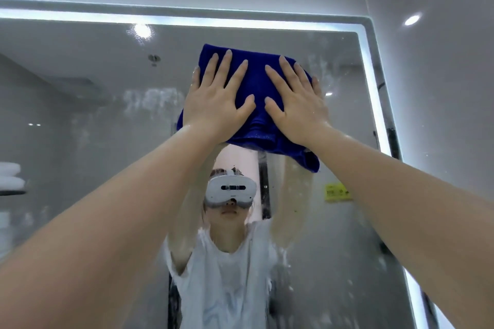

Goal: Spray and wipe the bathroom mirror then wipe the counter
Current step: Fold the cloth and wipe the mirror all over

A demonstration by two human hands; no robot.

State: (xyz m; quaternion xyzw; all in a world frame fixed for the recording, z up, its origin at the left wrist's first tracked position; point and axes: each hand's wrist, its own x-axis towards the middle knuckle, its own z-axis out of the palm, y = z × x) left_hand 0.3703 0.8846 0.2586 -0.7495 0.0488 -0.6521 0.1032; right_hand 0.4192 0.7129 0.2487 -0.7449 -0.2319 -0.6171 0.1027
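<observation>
Bare forearms reach up from the near edge. Both hands lie flat with fingers straight and spread, the left hand (216,100) on the left half of a blue cloth (255,83) and the right hand (296,107) on its right half, thumbs close together. They press the cloth against the upper middle of the mirror (80,120); its lower right corner hangs loose. White smears and droplets streak the glass. A yellow sticker (337,192) shows at the right, below the cloth. Reflected are a white headset (230,189) and a white shirt. A lit strip (373,83) frames the mirror's top and right edges.
</observation>
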